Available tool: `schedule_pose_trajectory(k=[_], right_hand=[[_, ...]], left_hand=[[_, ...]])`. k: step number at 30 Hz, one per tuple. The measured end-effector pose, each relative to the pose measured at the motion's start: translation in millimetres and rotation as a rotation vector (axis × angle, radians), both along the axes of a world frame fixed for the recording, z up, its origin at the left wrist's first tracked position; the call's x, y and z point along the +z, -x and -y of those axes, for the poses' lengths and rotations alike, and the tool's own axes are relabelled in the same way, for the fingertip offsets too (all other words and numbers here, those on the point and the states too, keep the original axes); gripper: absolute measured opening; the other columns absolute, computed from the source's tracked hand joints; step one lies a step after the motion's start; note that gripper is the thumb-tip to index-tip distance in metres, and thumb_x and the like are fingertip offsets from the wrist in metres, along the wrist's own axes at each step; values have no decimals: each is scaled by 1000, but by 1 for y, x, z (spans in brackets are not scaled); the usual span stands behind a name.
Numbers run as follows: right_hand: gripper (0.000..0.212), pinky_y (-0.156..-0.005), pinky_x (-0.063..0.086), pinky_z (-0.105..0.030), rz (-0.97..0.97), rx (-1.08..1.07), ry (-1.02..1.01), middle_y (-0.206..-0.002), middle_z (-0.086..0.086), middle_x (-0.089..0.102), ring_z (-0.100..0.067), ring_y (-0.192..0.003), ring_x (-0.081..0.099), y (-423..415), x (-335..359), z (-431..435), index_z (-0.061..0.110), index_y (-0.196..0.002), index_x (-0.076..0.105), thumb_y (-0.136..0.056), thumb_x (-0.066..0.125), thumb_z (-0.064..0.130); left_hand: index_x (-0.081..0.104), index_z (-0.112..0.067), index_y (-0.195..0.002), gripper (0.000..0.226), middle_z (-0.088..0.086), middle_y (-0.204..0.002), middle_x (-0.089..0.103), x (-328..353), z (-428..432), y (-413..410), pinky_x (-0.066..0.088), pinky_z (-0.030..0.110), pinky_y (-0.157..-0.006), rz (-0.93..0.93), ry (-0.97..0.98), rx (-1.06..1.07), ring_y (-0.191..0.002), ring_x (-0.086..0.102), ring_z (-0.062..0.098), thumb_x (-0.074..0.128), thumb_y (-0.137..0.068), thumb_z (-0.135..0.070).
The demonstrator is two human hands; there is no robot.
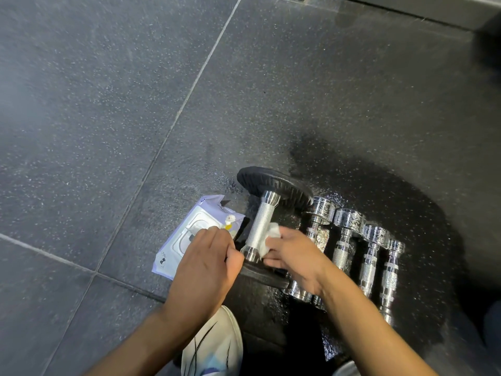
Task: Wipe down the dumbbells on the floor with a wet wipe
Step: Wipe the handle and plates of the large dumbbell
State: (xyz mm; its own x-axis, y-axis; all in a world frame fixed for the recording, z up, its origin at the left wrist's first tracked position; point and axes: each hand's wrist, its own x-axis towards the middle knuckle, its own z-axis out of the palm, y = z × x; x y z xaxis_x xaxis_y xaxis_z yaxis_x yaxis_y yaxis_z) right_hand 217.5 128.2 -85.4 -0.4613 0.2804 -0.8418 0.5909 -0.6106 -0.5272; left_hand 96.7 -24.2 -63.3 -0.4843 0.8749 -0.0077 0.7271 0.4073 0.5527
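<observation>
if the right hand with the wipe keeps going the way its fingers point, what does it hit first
The right hand points up-left, pressing the wet wipe against the big dumbbell's knurled handle. So the handle is met at once; beyond it lies the wipe pack, though depth there is hard to judge.

The big black-plated dumbbell with the knurled steel handle (262, 229) lay on the dark speckled rubber floor (108, 104), the pale flat wet-wipe pack (189, 234) just left of it, 4 small chrome dumbbells (349, 240) lined up on its right.

Black-plated dumbbell (267, 213), white wipe (272, 237), lavender pack (184, 240), speckled grey floor (108, 104)
</observation>
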Motion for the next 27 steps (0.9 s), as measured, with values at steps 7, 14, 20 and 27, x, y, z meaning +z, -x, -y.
schedule_pose_trajectory(k=[7, 14, 20, 27], right_hand=[[18, -80, 61, -24, -36, 53, 108, -84, -7, 76, -13, -76, 73, -4, 6, -7, 5, -89, 71, -92, 65, -11], [46, -80, 62, -30, -23, 25, -44, -106, -14, 78, -27, -99, 75, -8, 11, -1, 2, -114, 68, -74, 90, 8], [64, -66, 50, -33, 111, 106, -321, -82, 0, 69, -11, -68, 59, 9, 12, 23, 11, -100, 61, -59, 96, 44], [62, -86, 62, -44, 22, -70, -83, -105, -21, 76, -34, -98, 75, -1, 7, 12, -3, -116, 61, -68, 95, 16]], left_hand=[[47, -13, -79, 18, -2, -76, 44, 2, -1, -1, 42, 43, -68, 23, -8, 24, -73, 40, 21, 36, -91, -21], [46, -13, -78, 18, -2, -75, 43, 1, 0, -1, 41, 42, -69, 22, -10, 24, -74, 40, 22, 37, -91, -21], [47, -14, -79, 20, -1, -77, 44, -1, 0, -1, 43, 43, -70, 14, -20, 15, -73, 41, 23, 35, -92, -23], [45, -15, -78, 16, -1, -76, 44, 1, 0, -1, 41, 43, -70, 15, -29, 25, -74, 42, 23, 38, -91, -20]])
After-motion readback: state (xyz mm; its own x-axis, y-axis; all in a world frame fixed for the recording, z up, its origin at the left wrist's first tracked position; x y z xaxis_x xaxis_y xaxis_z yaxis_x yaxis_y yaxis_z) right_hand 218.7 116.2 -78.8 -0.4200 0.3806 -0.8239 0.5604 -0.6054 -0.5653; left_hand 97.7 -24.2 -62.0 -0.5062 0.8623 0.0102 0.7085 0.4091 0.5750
